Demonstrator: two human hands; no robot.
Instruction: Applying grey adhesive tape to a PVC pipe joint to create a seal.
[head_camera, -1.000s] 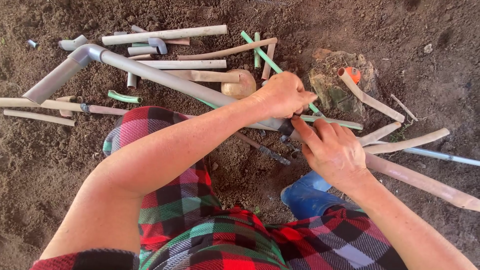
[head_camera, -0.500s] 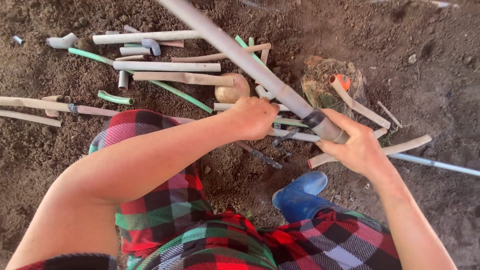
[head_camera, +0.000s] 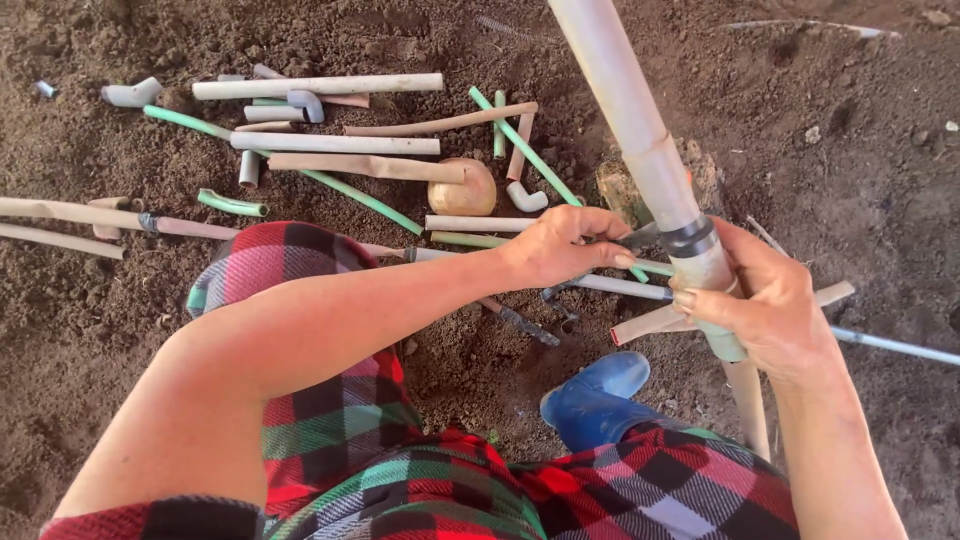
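Note:
My right hand (head_camera: 765, 315) is wrapped around a long pale pipe (head_camera: 625, 100) just below its black band (head_camera: 690, 238), at a wider coupling. The pipe stands steeply, running up out of the top of the view. Its lower end passes down behind my right hand towards the soil. My left hand (head_camera: 560, 245) is curled beside the pipe, fingertips pinching a thin dark strip (head_camera: 640, 236) that reaches to the black band. What this strip is I cannot tell.
Many cut pipes lie on the loose soil: white lengths (head_camera: 320, 86), thin green ones (head_camera: 360, 198), tan ones (head_camera: 60, 212) and grey elbows (head_camera: 130, 94). A round tan lump (head_camera: 465, 188) sits among them. My blue boot (head_camera: 595, 395) and plaid clothing (head_camera: 330, 420) fill the foreground.
The long pipe has been lifted off the ground and tipped up steeply. My right hand has closed round its coupling, and my left hand has come off the pipe to its side.

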